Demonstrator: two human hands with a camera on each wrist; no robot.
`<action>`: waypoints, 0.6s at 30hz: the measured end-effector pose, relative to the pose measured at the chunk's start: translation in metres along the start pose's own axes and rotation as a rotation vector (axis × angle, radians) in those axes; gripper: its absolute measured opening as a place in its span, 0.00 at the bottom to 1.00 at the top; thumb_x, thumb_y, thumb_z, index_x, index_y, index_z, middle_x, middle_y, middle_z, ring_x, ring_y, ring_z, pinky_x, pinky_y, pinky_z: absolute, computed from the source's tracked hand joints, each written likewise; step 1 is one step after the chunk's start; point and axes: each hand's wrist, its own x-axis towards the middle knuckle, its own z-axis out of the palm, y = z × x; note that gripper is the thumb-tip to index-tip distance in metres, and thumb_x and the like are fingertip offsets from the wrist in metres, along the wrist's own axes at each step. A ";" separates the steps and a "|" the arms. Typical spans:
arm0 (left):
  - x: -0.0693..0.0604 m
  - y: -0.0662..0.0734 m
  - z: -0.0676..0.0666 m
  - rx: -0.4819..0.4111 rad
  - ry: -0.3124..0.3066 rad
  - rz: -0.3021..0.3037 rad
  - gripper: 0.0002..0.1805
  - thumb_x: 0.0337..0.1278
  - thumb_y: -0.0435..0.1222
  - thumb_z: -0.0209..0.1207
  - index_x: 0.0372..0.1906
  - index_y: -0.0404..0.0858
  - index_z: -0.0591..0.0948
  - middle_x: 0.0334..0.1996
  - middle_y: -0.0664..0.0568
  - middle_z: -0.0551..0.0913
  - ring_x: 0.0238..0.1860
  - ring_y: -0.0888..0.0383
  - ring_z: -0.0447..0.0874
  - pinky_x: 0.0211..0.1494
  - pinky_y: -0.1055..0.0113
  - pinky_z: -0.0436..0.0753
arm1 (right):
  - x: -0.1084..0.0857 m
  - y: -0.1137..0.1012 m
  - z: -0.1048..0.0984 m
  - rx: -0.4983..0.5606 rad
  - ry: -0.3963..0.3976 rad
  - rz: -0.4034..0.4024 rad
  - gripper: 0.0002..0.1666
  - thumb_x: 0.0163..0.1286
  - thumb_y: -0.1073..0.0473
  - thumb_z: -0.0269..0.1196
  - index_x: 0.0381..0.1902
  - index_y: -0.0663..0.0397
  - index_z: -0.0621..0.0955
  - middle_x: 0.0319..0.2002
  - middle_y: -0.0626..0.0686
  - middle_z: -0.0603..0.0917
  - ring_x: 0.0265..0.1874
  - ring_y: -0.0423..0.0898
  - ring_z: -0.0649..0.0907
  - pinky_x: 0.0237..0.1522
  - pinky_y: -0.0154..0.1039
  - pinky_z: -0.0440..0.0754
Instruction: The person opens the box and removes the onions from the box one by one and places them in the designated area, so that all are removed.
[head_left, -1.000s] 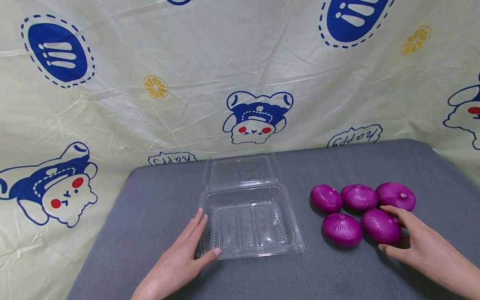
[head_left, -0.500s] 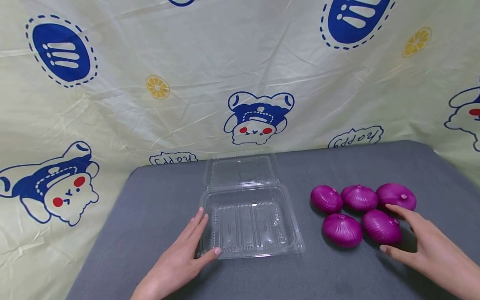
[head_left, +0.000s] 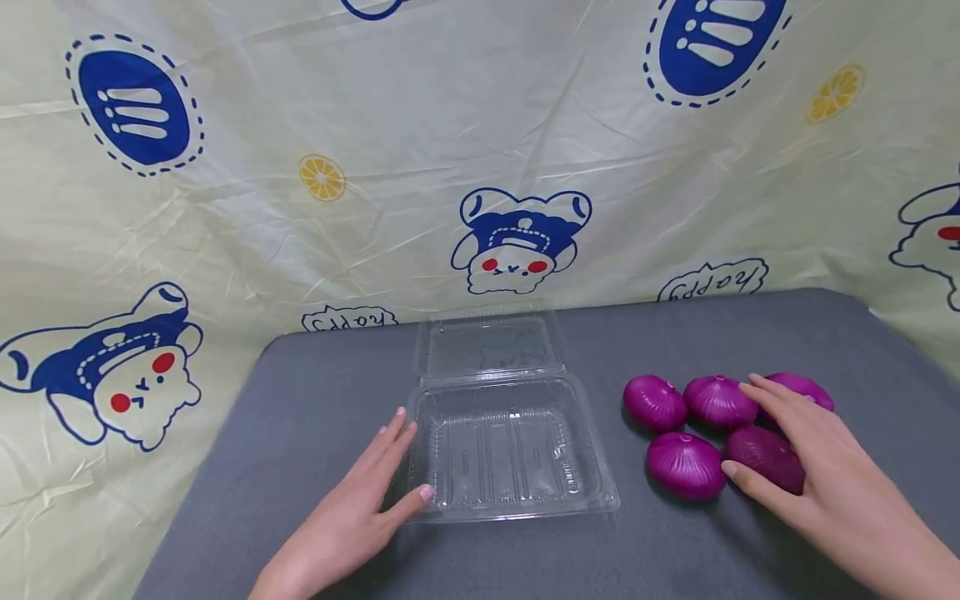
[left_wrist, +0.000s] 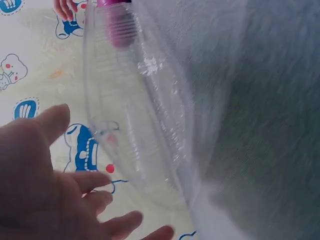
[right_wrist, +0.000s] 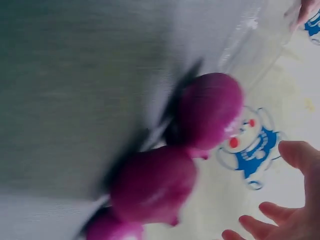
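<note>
A clear plastic clamshell box (head_left: 517, 510) lies on the grey table with its lid (head_left: 491, 343) folded back. My left hand (head_left: 345, 521) is at the box's left side, fingers spread and holding nothing; whether it touches the rim I cannot tell. To the right sit several purple onions in two rows. Over the front right onion (head_left: 761, 457) hovers my right hand (head_left: 836, 483), its fingers apart and gripping nothing. It partly covers the back right onion (head_left: 801, 387). The front left onion (head_left: 686, 467) lies just left of the thumb.
Further back are the left onion (head_left: 655, 403) and the middle onion (head_left: 720, 402). A cream cloth (head_left: 375, 233) printed with cartoon figures hangs behind the table (head_left: 330, 392). Bare table shows between the box and the onions.
My right hand has drawn off the front right onion, then shifted up and left over it. My left hand has edged slightly away from the box. The onions stay in place.
</note>
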 end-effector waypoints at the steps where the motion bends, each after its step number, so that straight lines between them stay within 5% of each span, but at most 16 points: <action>1: 0.000 0.000 -0.002 0.048 0.044 0.018 0.43 0.65 0.57 0.57 0.79 0.50 0.54 0.77 0.67 0.42 0.77 0.57 0.41 0.71 0.45 0.58 | 0.002 -0.005 -0.001 -0.018 -0.028 0.021 0.54 0.56 0.47 0.75 0.76 0.49 0.62 0.74 0.60 0.60 0.71 0.65 0.56 0.74 0.50 0.39; 3: 0.002 0.001 -0.007 0.177 0.147 0.046 0.43 0.66 0.55 0.58 0.79 0.48 0.54 0.78 0.62 0.45 0.77 0.55 0.43 0.69 0.44 0.61 | 0.006 -0.013 -0.002 -0.075 -0.086 0.047 0.54 0.62 0.42 0.70 0.78 0.46 0.57 0.77 0.58 0.52 0.75 0.62 0.47 0.70 0.61 0.34; 6: 0.006 0.002 -0.013 0.400 0.316 0.066 0.42 0.66 0.50 0.59 0.78 0.44 0.55 0.78 0.53 0.50 0.76 0.49 0.48 0.66 0.41 0.64 | 0.011 -0.021 0.000 -0.192 -0.149 0.062 0.55 0.64 0.34 0.63 0.79 0.44 0.52 0.78 0.58 0.45 0.76 0.58 0.37 0.69 0.57 0.26; 8: 0.008 0.001 -0.018 0.508 0.371 0.058 0.41 0.66 0.48 0.58 0.78 0.44 0.55 0.78 0.52 0.50 0.76 0.47 0.49 0.66 0.40 0.63 | 0.016 -0.024 0.004 -0.277 -0.192 0.069 0.58 0.63 0.28 0.60 0.80 0.45 0.50 0.78 0.60 0.44 0.75 0.60 0.33 0.67 0.54 0.19; 13: 0.009 -0.005 -0.021 0.613 0.326 0.002 0.39 0.68 0.48 0.53 0.79 0.45 0.54 0.78 0.52 0.48 0.77 0.46 0.45 0.69 0.39 0.57 | 0.024 -0.025 0.014 -0.414 -0.278 0.090 0.61 0.60 0.18 0.51 0.80 0.45 0.49 0.77 0.63 0.44 0.72 0.62 0.28 0.61 0.51 0.13; 18: 0.007 -0.014 -0.017 0.611 0.268 -0.056 0.38 0.69 0.48 0.51 0.78 0.43 0.55 0.78 0.51 0.48 0.76 0.45 0.44 0.70 0.38 0.53 | 0.020 -0.022 0.021 -0.420 -0.246 0.043 0.58 0.63 0.21 0.50 0.80 0.46 0.50 0.78 0.61 0.45 0.73 0.59 0.29 0.64 0.52 0.15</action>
